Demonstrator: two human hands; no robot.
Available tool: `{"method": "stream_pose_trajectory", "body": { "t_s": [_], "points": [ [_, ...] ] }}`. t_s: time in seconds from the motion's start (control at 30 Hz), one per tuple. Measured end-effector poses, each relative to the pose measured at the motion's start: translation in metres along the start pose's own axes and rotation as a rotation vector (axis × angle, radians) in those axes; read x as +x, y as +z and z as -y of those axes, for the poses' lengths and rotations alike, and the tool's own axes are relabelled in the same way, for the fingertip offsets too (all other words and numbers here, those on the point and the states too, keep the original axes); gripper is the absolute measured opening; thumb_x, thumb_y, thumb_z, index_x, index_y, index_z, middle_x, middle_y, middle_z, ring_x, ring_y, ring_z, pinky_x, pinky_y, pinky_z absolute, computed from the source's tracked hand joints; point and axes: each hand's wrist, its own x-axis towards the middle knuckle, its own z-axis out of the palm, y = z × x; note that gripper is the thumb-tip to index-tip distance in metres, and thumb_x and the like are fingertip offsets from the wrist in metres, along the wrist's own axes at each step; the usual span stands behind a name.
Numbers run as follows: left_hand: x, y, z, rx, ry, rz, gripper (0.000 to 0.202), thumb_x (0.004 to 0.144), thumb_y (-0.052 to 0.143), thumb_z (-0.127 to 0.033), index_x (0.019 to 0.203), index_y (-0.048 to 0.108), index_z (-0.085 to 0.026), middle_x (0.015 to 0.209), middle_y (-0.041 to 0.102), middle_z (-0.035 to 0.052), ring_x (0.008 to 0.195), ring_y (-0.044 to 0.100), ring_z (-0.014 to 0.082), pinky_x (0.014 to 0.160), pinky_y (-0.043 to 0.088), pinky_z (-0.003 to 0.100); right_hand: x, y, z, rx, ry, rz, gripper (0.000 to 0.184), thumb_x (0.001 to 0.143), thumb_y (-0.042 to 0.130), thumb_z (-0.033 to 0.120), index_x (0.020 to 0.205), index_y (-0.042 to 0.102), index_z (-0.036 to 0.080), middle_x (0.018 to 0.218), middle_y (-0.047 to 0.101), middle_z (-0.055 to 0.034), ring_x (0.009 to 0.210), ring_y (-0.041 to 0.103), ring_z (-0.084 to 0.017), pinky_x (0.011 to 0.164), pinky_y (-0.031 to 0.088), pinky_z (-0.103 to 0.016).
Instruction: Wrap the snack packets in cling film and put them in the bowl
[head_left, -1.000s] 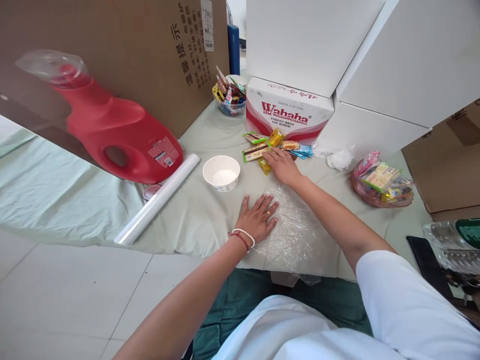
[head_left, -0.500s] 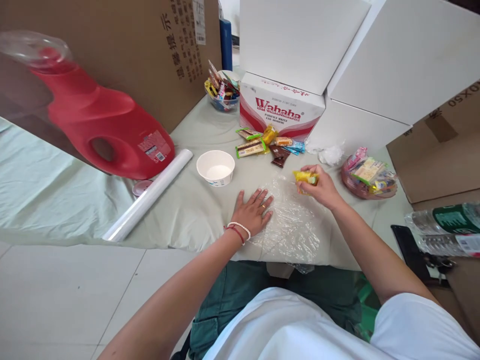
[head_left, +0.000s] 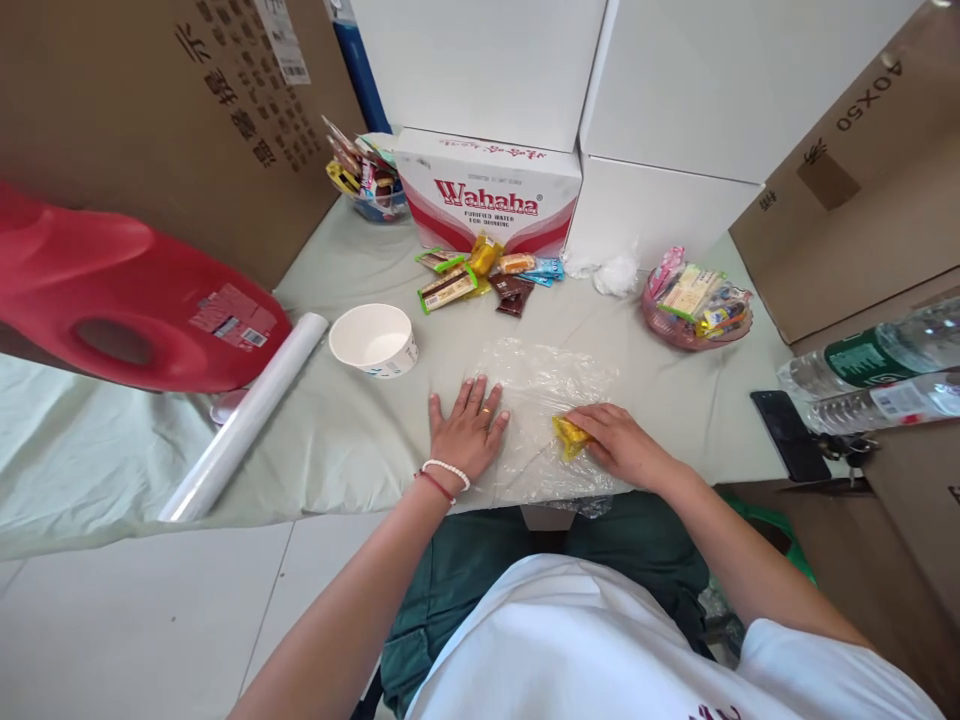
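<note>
A sheet of clear plastic wrap [head_left: 551, 390] lies spread on the pale green cloth near the table's front edge. My left hand [head_left: 469, 430] rests flat on the sheet's left edge, fingers spread. My right hand [head_left: 619, 443] is closed round a small yellow wrapped snack [head_left: 568, 435] and sets it down on the wrap. A pile of wrapped snacks [head_left: 487, 275] lies farther back, in front of the Wahaha box [head_left: 487, 195]. A white paper bowl [head_left: 373, 340] stands left of the wrap.
A roll of plastic wrap [head_left: 244, 415] and a big red detergent jug [head_left: 127, 300] lie at the left. A pink dish of snacks [head_left: 694, 305] sits at the right, with a phone [head_left: 789, 435] and water bottles [head_left: 874, 375]. Cardboard and white boxes wall the back.
My right hand picked a yellow snack from the pile at the back and brought it down onto the plastic wrap. My left hand stayed flat on the wrap.
</note>
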Motion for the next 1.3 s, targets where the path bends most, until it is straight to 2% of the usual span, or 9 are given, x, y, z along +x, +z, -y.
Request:
{"method": "stream_pose_trajectory", "body": {
  "t_s": [0.1, 0.23, 0.47, 0.63, 0.73, 0.9, 0.97, 1.07, 1.3],
  "points": [
    [-0.007, 0.005, -0.004, 0.001, -0.014, -0.030, 0.058, 0.106, 0.026, -0.048, 0.160, 0.037, -0.031, 0.171, 0.028, 0.0079, 0.158, 0.028, 0.0304, 0.122, 0.008, 0.076, 0.003, -0.019, -0.008, -0.023, 0.105, -0.084, 0.054, 0.095, 0.052, 0.021, 0.150, 0.053, 0.022, 0.134, 0.067, -0.0136, 0.119, 0.058, -0.030, 0.104, 0.046, -0.051],
    [-0.011, 0.008, -0.009, 0.025, -0.016, -0.078, 0.058, 0.105, 0.033, -0.047, 0.160, 0.037, -0.031, 0.170, 0.029, 0.0100, 0.158, 0.029, 0.0317, 0.122, 0.007, 0.077, 0.028, -0.032, 0.010, -0.009, 0.107, -0.212, 0.053, 0.098, 0.056, 0.034, 0.150, 0.052, 0.022, 0.129, 0.067, -0.0142, 0.114, 0.058, -0.031, 0.099, 0.047, -0.047],
    [-0.007, 0.000, 0.009, -0.162, -0.082, -0.061, 0.059, 0.104, 0.032, -0.041, 0.161, 0.035, -0.026, 0.166, 0.038, 0.0136, 0.155, 0.037, 0.0280, 0.124, 0.018, 0.069, 0.062, 0.013, 0.038, -0.067, 0.055, -0.068, 0.055, 0.096, 0.062, 0.027, 0.150, 0.051, 0.026, 0.143, 0.059, -0.0146, 0.127, 0.053, -0.033, 0.106, 0.043, -0.053],
    [-0.032, -0.018, 0.039, -0.294, 0.076, -0.079, 0.067, 0.090, 0.041, -0.020, 0.157, 0.042, -0.023, 0.166, 0.041, 0.0094, 0.157, 0.032, 0.0218, 0.128, 0.026, 0.052, 0.010, 0.016, 0.026, 0.096, -0.090, -0.304, 0.052, 0.101, 0.057, 0.038, 0.150, 0.049, 0.025, 0.152, 0.049, -0.0179, 0.139, 0.047, -0.033, 0.114, 0.043, -0.057],
    [-0.055, -0.026, 0.044, -0.237, 0.278, 0.034, 0.080, 0.075, 0.046, -0.011, 0.153, 0.049, -0.027, 0.165, 0.044, 0.0046, 0.158, 0.030, 0.0221, 0.131, 0.018, 0.054, -0.035, 0.022, 0.019, 0.147, -0.214, -0.225, 0.056, 0.096, 0.065, 0.043, 0.149, 0.051, 0.028, 0.145, 0.057, -0.0158, 0.135, 0.052, -0.033, 0.113, 0.047, -0.058],
    [-0.068, -0.023, 0.041, -0.216, 0.352, 0.138, 0.053, 0.087, 0.057, -0.030, 0.140, 0.061, -0.025, 0.161, 0.048, 0.0106, 0.154, 0.039, 0.0277, 0.129, 0.017, 0.059, -0.071, 0.047, 0.003, 0.147, -0.137, -0.245, 0.037, 0.098, 0.058, 0.026, 0.135, 0.065, 0.032, 0.139, 0.063, -0.0140, 0.129, 0.058, -0.031, 0.105, 0.055, -0.057],
    [-0.062, -0.022, 0.041, -0.276, 0.313, 0.098, 0.034, 0.097, 0.051, -0.038, 0.122, 0.071, -0.026, 0.151, 0.060, 0.0093, 0.147, 0.049, 0.0255, 0.128, 0.024, 0.057, -0.068, 0.044, -0.001, 0.204, -0.140, -0.272, 0.031, 0.101, 0.051, 0.022, 0.123, 0.071, 0.031, 0.126, 0.070, -0.0122, 0.118, 0.064, -0.028, 0.097, 0.058, -0.051],
    [-0.041, -0.025, 0.041, -0.406, 0.236, 0.035, 0.035, 0.101, 0.044, -0.042, 0.101, 0.074, -0.025, 0.125, 0.076, 0.0080, 0.128, 0.065, 0.0223, 0.121, 0.039, 0.050, -0.051, 0.023, -0.007, 0.289, -0.159, -0.218, 0.031, 0.104, 0.046, 0.026, 0.117, 0.073, 0.030, 0.106, 0.076, -0.0089, 0.099, 0.068, -0.024, 0.087, 0.059, -0.043],
    [0.055, -0.049, 0.047, -0.473, -0.103, -0.156, 0.039, 0.093, 0.050, -0.055, 0.084, 0.072, -0.024, 0.084, 0.075, 0.0044, 0.083, 0.071, 0.0239, 0.086, 0.060, 0.045, 0.020, -0.026, -0.039, 0.427, 0.195, -0.172, 0.031, 0.097, 0.048, 0.038, 0.104, 0.074, 0.022, 0.085, 0.076, -0.0027, 0.078, 0.068, -0.018, 0.075, 0.052, -0.030]
  ]
}}
